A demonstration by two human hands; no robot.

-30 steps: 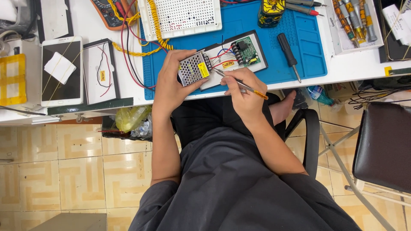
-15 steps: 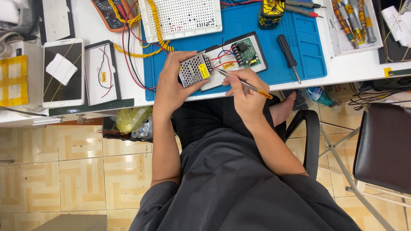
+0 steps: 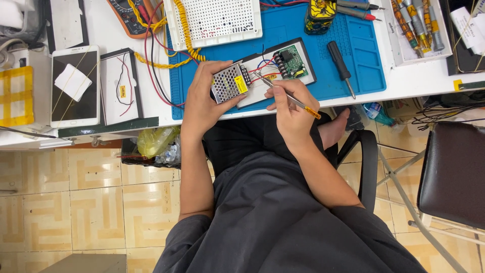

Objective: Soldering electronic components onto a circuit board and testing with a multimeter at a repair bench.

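Overhead view of a seated person in dark clothes working at the edge of a white table [image 3: 429,81]. Left hand [image 3: 204,101] is curled around a small silver metal box with a perforated top [image 3: 228,83], fingers over its far side and thumb along its near edge, gripping it firmly on a blue work mat [image 3: 303,50]. Right hand [image 3: 288,108], at 3 o'clock from the left, pinches a thin screwdriver with an amber handle [image 3: 288,96] between thumb and fingers; its metal tip points toward 10 o'clock and meets the terminal end of the box. Red, blue and black wires [image 3: 262,68] run from that end toward 2 o'clock to a green circuit board [image 3: 290,61], which sits in a black-edged tray.

At 3 o'clock from the board lies a black-handled screwdriver [image 3: 339,60]. At 12 o'clock from the box is a white perforated board [image 3: 217,17], with a yellow coiled cable [image 3: 184,33] beside it. Far toward 9 o'clock, a white tablet [image 3: 76,86] lies flat with a slip of paper on its screen.
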